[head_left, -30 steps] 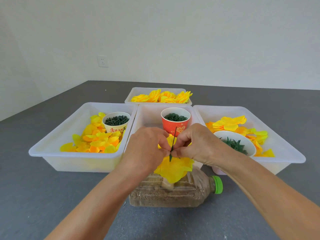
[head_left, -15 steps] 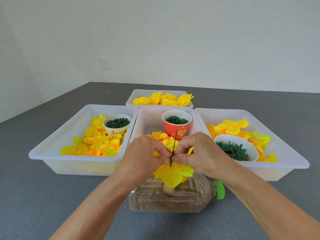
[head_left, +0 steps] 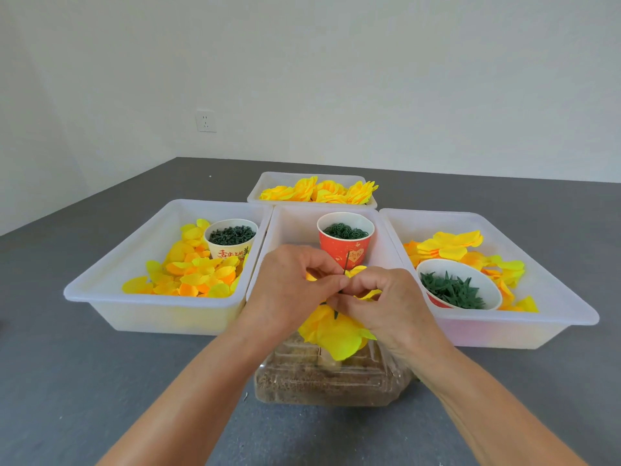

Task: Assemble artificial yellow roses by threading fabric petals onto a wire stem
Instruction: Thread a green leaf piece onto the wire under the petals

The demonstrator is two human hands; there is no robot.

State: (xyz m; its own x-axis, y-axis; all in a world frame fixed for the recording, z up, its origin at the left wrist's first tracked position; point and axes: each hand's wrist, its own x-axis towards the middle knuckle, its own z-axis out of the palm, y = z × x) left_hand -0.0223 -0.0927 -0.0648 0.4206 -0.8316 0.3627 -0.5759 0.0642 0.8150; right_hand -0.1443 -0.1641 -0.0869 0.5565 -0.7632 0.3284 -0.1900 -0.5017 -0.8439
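Observation:
A thin dark wire stem (head_left: 346, 266) stands upright between my two hands, its tip poking above my fingers. Stacked yellow fabric petals (head_left: 334, 332) hang on it below my hands, over a clear plastic bottle (head_left: 322, 378) filled with sand that lies on its side. My left hand (head_left: 292, 290) and my right hand (head_left: 386, 304) meet at the stem, fingertips pinching a green piece on it; the piece is mostly hidden by my fingers.
Three white bins (head_left: 111, 290) sit side by side with a fourth bin (head_left: 258, 190) of finished yellow roses behind. Loose petals (head_left: 195, 270), a cream cup (head_left: 232, 238), a red cup (head_left: 346, 237) and a white bowl (head_left: 460, 287) of green parts lie in them.
Both hands have stayed pinched at the stem and slid a little lower along it. The camera view has tilted slightly, and the bottle's green cap is now hidden behind my right arm.

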